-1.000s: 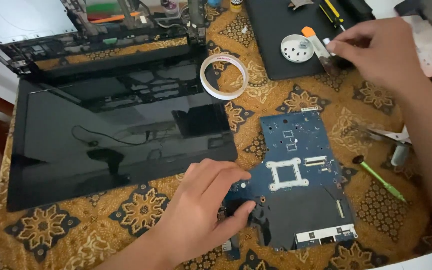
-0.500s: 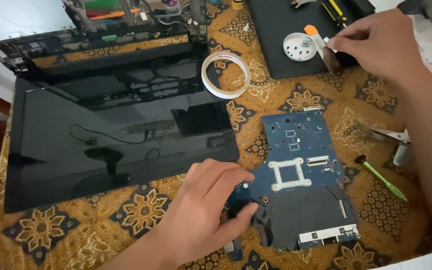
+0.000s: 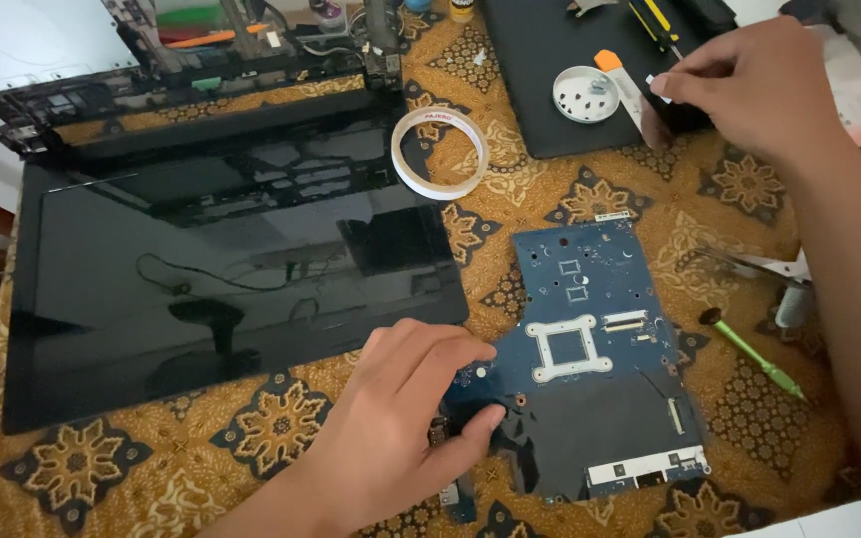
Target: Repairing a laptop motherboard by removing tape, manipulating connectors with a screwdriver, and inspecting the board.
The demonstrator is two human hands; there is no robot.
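Plainly, the risk in the head view sits at the blue laptop motherboard point(image 3: 590, 364), lying flat on the patterned tabletop point(image 3: 251, 438) right of the glossy black laptop screen point(image 3: 221, 279). The left hand point(image 3: 401, 428) pinches its lower-left edge, fingers half-curled, thumb underneath; I judge a careless lift could flex the board or drag it across the cloth. The right hand point(image 3: 749, 85), nearly closed, pinches something small beside the orange-tipped pry tool point(image 3: 622, 85) and white screw dish point(image 3: 586, 95); a screw could drop.
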